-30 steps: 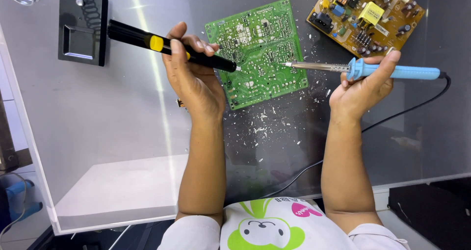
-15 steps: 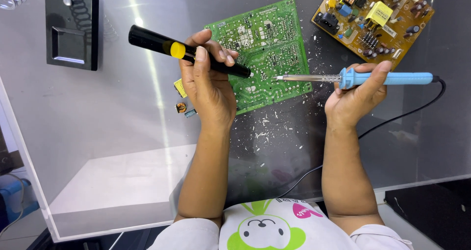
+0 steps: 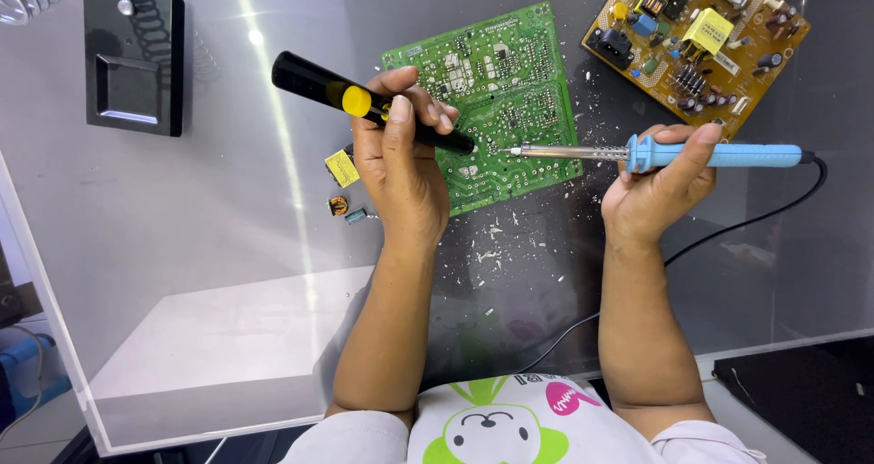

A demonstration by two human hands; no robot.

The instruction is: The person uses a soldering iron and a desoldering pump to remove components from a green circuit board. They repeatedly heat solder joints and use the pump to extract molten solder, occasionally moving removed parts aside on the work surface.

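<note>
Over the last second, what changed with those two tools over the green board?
The left hand brought the black-and-yellow tool in until its nose sits on the green board. The right hand slid the blue soldering iron leftward, tip meeting that nose. Both grips held. The yellow board and black stand stayed put.

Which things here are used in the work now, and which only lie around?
In use: left hand with black desoldering pump; right hand with blue soldering iron; green circuit board.

Lying about: yellow-brown board, black stand, loose small components.
</note>
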